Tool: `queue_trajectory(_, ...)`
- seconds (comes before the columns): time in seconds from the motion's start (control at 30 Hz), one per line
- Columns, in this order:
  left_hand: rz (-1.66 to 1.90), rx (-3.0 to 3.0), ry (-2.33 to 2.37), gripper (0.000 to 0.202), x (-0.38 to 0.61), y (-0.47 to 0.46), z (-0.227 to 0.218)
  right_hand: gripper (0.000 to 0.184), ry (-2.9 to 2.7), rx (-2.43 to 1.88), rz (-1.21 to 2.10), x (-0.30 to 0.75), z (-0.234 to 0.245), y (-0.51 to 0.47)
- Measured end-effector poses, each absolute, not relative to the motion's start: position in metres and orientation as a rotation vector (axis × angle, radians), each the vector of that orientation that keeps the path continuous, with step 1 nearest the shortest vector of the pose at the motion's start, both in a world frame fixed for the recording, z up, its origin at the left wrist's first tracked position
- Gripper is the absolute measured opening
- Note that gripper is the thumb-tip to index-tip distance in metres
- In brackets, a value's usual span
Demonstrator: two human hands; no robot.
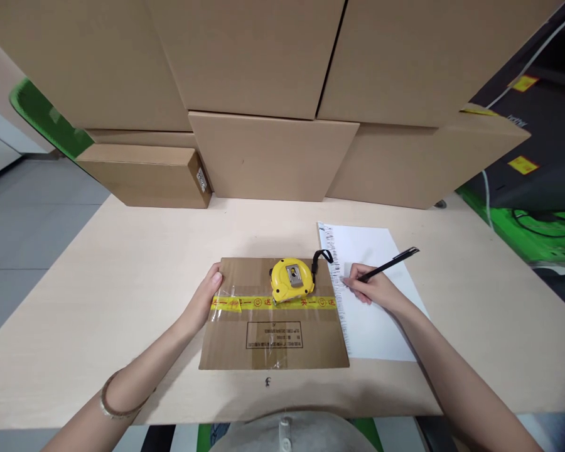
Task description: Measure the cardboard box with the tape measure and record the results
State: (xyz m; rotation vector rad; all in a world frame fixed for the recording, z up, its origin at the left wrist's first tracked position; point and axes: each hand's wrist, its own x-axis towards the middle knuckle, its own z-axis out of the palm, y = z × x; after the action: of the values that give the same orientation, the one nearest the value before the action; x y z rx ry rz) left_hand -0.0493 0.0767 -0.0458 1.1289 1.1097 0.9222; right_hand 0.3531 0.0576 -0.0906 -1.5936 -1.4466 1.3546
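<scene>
In front of me lies a flat cardboard box [230, 348] with yellow printed tape across it. My left hand [209, 285] grips the box's left edge, thumb on top and the other fingers hidden behind its side. A yellow tape measure [292, 280] with a black wrist strap [321, 256] rests on the box near its far edge. To the right of the box is a white sheet of paper [381, 326] with a column of handwriting down its left side. My right hand [365, 285] is closed around a black pen [390, 260], its tip end at the handwritten column.
Large cardboard boxes [273, 157] are stacked along the back of the table [98, 301]. A smaller long box [145, 176] stands at the back left. On the right are a dark printer-like machine [546, 132] and a green surface [513, 232] with cables.
</scene>
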Motion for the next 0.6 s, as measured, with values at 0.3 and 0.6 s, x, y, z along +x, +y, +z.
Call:
queue_trajectory(0.3,0.927,1.168,1.097,0.051,-0.0507,0.0774,-0.0466,0.036,-1.456,-1.608,1.328,0.3521,-0.0928,0.0552)
queue_trajectory(0.6,0.906,1.185,1.099,0.052,-0.0521,0.0779,-0.0497,0.037,-1.534,-1.724,1.256,0.3522,-0.0902,0.0558)
